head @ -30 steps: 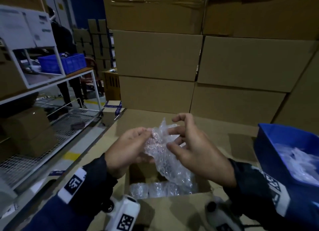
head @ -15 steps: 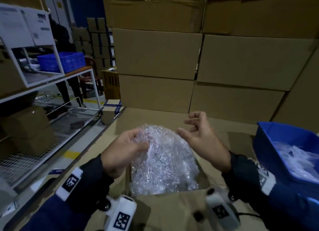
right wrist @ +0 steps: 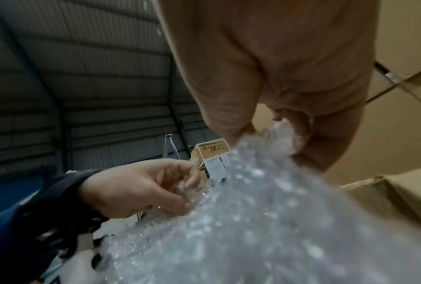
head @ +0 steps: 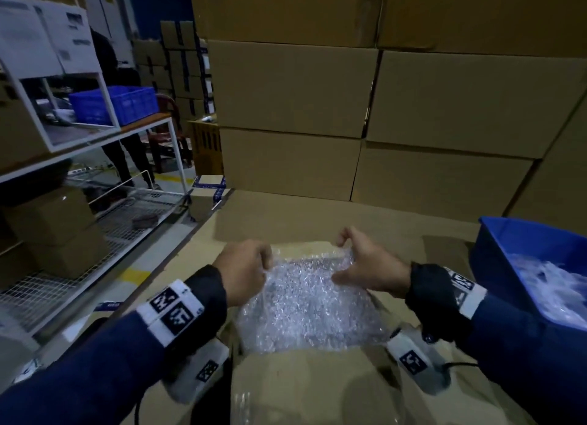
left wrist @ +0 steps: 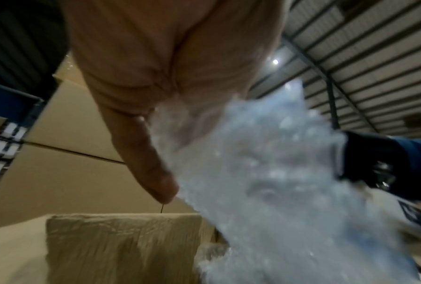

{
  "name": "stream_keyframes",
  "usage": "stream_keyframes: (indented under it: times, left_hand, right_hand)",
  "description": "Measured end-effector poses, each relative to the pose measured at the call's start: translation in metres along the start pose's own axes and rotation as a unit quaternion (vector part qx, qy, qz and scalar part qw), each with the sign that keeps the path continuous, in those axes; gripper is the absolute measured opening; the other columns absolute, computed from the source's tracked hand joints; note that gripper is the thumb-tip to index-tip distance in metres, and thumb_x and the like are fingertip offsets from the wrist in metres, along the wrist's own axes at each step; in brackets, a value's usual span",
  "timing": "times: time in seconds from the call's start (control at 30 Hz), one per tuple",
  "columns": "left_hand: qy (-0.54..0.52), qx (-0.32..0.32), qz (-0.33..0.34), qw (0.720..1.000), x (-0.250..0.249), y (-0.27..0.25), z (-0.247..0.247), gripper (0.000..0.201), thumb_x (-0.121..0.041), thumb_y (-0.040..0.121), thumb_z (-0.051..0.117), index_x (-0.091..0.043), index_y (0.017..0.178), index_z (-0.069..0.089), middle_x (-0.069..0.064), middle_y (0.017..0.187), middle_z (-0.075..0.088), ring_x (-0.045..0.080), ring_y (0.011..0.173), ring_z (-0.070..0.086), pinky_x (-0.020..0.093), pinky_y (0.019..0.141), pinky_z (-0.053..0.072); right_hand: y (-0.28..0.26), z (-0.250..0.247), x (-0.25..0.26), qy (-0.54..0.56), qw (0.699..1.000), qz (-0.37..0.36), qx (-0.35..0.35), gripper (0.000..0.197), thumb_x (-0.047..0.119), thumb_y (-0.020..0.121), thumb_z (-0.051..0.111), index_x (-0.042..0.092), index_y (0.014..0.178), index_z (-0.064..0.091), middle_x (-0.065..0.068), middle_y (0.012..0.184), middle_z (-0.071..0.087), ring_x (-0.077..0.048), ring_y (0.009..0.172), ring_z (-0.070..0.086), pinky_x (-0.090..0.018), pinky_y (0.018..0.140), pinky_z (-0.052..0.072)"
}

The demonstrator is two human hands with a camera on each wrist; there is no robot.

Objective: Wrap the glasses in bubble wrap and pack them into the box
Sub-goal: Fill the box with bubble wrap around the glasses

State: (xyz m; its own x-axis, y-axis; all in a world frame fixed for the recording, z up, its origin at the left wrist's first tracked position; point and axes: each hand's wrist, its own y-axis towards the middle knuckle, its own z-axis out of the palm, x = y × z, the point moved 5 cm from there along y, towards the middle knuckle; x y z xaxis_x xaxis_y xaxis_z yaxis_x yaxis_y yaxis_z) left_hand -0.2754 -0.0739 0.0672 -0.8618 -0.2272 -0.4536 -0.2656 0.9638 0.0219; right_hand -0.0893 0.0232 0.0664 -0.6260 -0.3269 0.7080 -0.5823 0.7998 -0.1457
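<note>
We now pinch the wrap [head: 313, 304] spread over the box [head: 305, 383] with left hand [head: 243, 270] and right hand [head: 370, 267], probably ready for a glass

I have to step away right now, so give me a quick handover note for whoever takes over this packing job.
Left hand: pinching the left top corner of the bubble wrap sheet.
Right hand: pinching the right top corner of the same sheet.
The sheet is spread open, held over the open cardboard box and covering its opening, so the contents cannot be seen now.
The blue bin at the right holds more clear material; too blurred to tell what.
Done: sheet opened out flat.
Left: no glass is in either hand yet; wrap the glasses and pack them into the box.
</note>
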Motion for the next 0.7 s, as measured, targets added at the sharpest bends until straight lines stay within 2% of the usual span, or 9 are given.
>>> stream_keyframes:
  times: [0.07, 0.17, 0.23, 0.33, 0.43, 0.47, 0.53, 0.6, 0.7]
  left_hand:
    - [0.058, 0.029, 0.004, 0.998, -0.003, 0.007, 0.01, 0.038, 0.005, 0.087, 0.056, -0.03, 0.071, 0.06, -0.003, 0.1, 0.066, 0.012, 0.089, 0.061, 0.021, 0.073, 0.049]
    - [0.175, 0.079, 0.012, 0.981, -0.011, 0.013, 0.021, 0.021, -0.001, 0.089, 0.057, -0.015, 0.098, 0.072, 0.006, 0.112, 0.065, 0.021, 0.102, 0.062, 0.031, 0.091, 0.052]
    - [0.239, 0.132, 0.022, 0.962, -0.011, 0.015, 0.029, 0.019, -0.012, 0.09, 0.063, -0.009, 0.108, 0.069, 0.008, 0.116, 0.064, 0.023, 0.105, 0.062, 0.033, 0.093, 0.052]
    - [0.298, 0.197, 0.034, 0.934, -0.006, 0.015, 0.04, 0.027, -0.027, 0.084, 0.072, -0.014, 0.108, 0.069, 0.005, 0.113, 0.066, 0.022, 0.101, 0.064, 0.036, 0.091, 0.055]
    - [0.369, 0.271, 0.055, 0.887, -0.006, 0.012, 0.06, 0.033, -0.029, 0.085, 0.072, -0.012, 0.113, 0.068, 0.005, 0.114, 0.069, 0.022, 0.105, 0.065, 0.041, 0.098, 0.05]
    - [0.387, 0.288, 0.061, 0.874, -0.007, 0.012, 0.066, 0.033, -0.028, 0.086, 0.071, -0.011, 0.114, 0.067, 0.006, 0.115, 0.069, 0.023, 0.106, 0.065, 0.043, 0.101, 0.047]
    - [0.412, 0.311, 0.065, 0.854, -0.009, 0.013, 0.073, 0.033, -0.026, 0.088, 0.068, -0.009, 0.116, 0.066, 0.007, 0.116, 0.068, 0.024, 0.109, 0.063, 0.048, 0.106, 0.039]
    - [0.426, 0.33, 0.063, 0.84, -0.01, 0.013, 0.078, 0.032, -0.024, 0.089, 0.067, -0.009, 0.118, 0.063, 0.007, 0.119, 0.066, 0.026, 0.113, 0.06, 0.051, 0.11, 0.032]
    - [0.434, 0.35, 0.069, 0.827, 0.0, 0.01, 0.09, 0.036, -0.027, 0.09, 0.067, -0.01, 0.121, 0.061, 0.009, 0.123, 0.063, 0.028, 0.117, 0.058, 0.048, 0.108, 0.036]
  right_hand:
    - [0.007, 0.001, 0.008, -0.055, 0.998, -0.023, -0.003, 0.045, 0.002, 0.079, 0.074, 0.016, 0.108, 0.041, 0.001, 0.083, 0.047, -0.009, 0.063, 0.046, -0.013, 0.041, 0.035]
    - [0.017, 0.006, 0.012, -0.175, 0.984, -0.044, 0.003, 0.031, 0.013, 0.079, 0.075, 0.017, 0.092, 0.048, 0.006, 0.086, 0.05, -0.006, 0.072, 0.046, -0.015, 0.053, 0.038]
    - [0.021, 0.012, 0.01, -0.2, 0.978, -0.049, 0.022, 0.023, 0.016, 0.079, 0.076, 0.015, 0.086, 0.055, 0.004, 0.087, 0.056, -0.008, 0.076, 0.05, -0.016, 0.058, 0.04]
    - [0.02, 0.019, 0.007, -0.259, 0.961, -0.061, 0.071, 0.022, 0.019, 0.078, 0.078, 0.01, 0.092, 0.064, -0.001, 0.096, 0.062, -0.011, 0.083, 0.055, -0.015, 0.064, 0.044]
    - [0.022, 0.029, 0.002, -0.325, 0.936, -0.059, 0.122, 0.027, 0.02, 0.078, 0.078, 0.007, 0.099, 0.069, -0.005, 0.104, 0.066, -0.017, 0.093, 0.061, -0.021, 0.07, 0.048]
    - [0.023, 0.034, 0.001, -0.345, 0.926, -0.067, 0.136, 0.024, 0.019, 0.078, 0.078, 0.006, 0.097, 0.069, -0.006, 0.103, 0.067, -0.018, 0.094, 0.062, -0.022, 0.072, 0.048]
    - [0.026, 0.045, -0.003, -0.379, 0.907, -0.076, 0.164, 0.015, 0.015, 0.08, 0.077, 0.007, 0.081, 0.064, -0.005, 0.088, 0.065, -0.02, 0.089, 0.062, -0.024, 0.07, 0.049]
    - [0.025, 0.052, -0.005, -0.413, 0.888, -0.091, 0.183, 0.026, 0.012, 0.08, 0.076, 0.01, 0.067, 0.054, -0.004, 0.079, 0.058, -0.022, 0.088, 0.06, -0.026, 0.067, 0.049]
    - [0.024, 0.057, -0.012, -0.445, 0.868, -0.123, 0.186, 0.012, 0.014, 0.079, 0.074, 0.004, 0.083, 0.067, -0.011, 0.112, 0.059, -0.027, 0.107, 0.055, -0.037, 0.084, 0.052]
